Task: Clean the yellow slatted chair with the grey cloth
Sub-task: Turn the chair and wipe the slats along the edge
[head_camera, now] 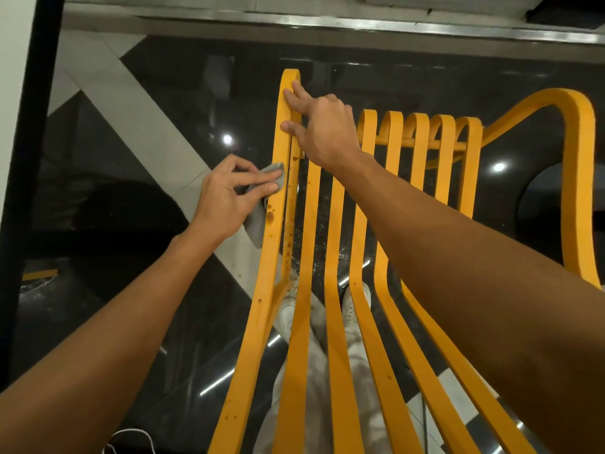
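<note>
The yellow slatted chair point(337, 290) fills the middle and right of the head view, its slats running away from me. My left hand point(229, 194) pinches the grey cloth point(258, 221) against the outer edge of the leftmost slat. The cloth hangs down below the hand. Brown drip stains point(270, 216) sit on that slat just under the cloth, with more spots lower down. My right hand point(317, 126) grips the top of the same left slat, thumb and fingers curled round it.
Below the chair lies a glossy black floor with a pale diagonal stripe point(137, 103). My white shoes point(355, 306) and light trousers show between the slats. A dark pillar point(29, 158) stands at the left and a metal ledge point(327, 26) runs along the back.
</note>
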Available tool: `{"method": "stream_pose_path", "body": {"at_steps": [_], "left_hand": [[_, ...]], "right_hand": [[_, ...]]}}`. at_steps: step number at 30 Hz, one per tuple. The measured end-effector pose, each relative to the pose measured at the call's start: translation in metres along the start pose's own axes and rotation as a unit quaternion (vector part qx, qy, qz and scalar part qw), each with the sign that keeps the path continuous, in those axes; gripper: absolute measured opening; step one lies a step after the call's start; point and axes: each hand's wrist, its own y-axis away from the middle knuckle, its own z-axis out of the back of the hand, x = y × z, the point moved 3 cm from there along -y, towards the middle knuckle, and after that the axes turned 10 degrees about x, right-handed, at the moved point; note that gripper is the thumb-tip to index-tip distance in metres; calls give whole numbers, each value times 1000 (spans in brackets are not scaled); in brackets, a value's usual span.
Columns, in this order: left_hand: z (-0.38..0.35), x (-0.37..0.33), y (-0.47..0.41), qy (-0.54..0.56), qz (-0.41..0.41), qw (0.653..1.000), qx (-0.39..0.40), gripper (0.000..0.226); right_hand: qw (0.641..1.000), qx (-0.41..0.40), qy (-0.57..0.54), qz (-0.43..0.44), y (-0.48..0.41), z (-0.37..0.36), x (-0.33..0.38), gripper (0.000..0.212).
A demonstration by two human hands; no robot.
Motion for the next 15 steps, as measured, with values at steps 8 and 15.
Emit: {"method": "stream_pose_path", "body": {"at_steps": [8,15], "left_hand": [[0,-7,-14,-16,-19,1000,11,27],[3,2,-14,11,21,999,-48,29]], "right_hand": [[1000,-5,-8,0,-5,-4,-1,61],[999,-13,-30,12,-9,-8,-4,61]]}}
